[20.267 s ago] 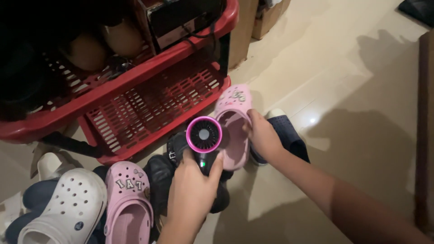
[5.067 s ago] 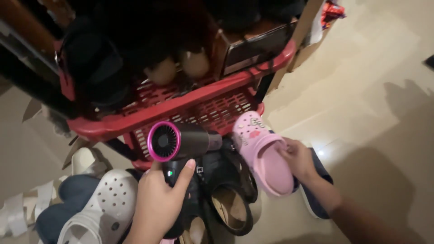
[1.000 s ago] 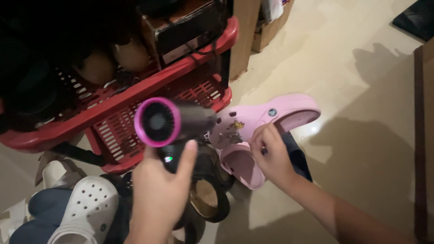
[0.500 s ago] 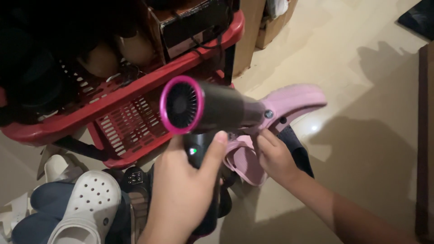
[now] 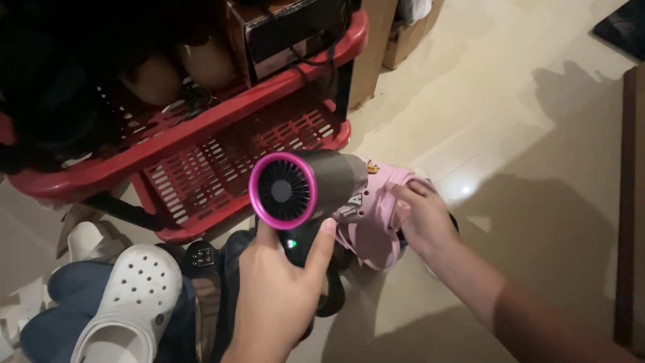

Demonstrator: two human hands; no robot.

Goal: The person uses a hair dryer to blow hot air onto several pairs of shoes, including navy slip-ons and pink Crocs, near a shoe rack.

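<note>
My left hand (image 5: 279, 296) grips the handle of a dark hair dryer (image 5: 306, 185) with a magenta rim; a green light glows on the handle. The dryer's barrel points toward a pink clog (image 5: 373, 212) with small charms on its top. My right hand (image 5: 423, 215) holds this clog by its right side, just above other shoes on the floor. Part of the clog is hidden behind the dryer.
A red slotted shoe rack (image 5: 222, 151) stands at the upper left, with dark shoes and a box on its upper shelf. A white clog (image 5: 124, 302), dark blue clogs and black sandals (image 5: 208, 282) lie at the lower left. Cardboard boxes (image 5: 393, 33) stand at the top.
The pink clog, held up on its side half a second ago, has come down and turned with its top toward me. The dryer has dropped lower with it.
</note>
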